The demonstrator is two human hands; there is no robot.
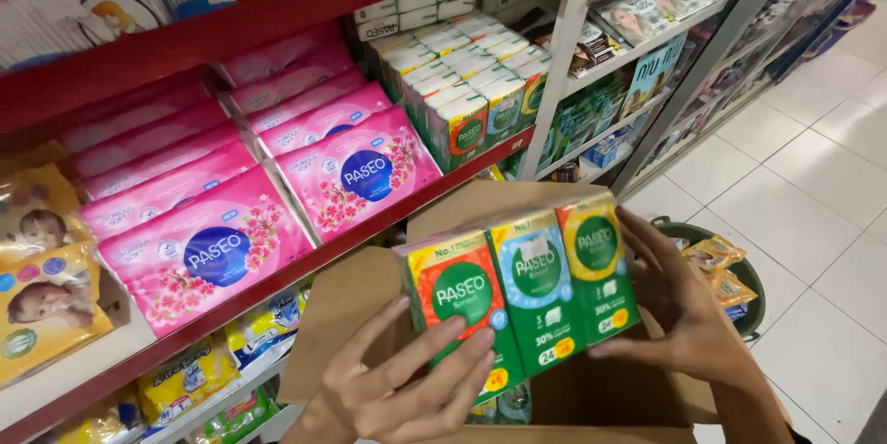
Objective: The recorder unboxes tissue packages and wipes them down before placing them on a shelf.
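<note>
Both hands grip one tissue multipack [522,291] just above the open cardboard box [370,301]: the left hand [411,389] clasps its red-fronted end, the right hand [679,305] its yellow end. It is out of the box but not yet on the red shelf [305,268] above, where like packs [462,84] already stand. More may remain inside the box; the view is blocked.

Shop: stocked shelves [231,33] of tissue packs [360,171]
</note>
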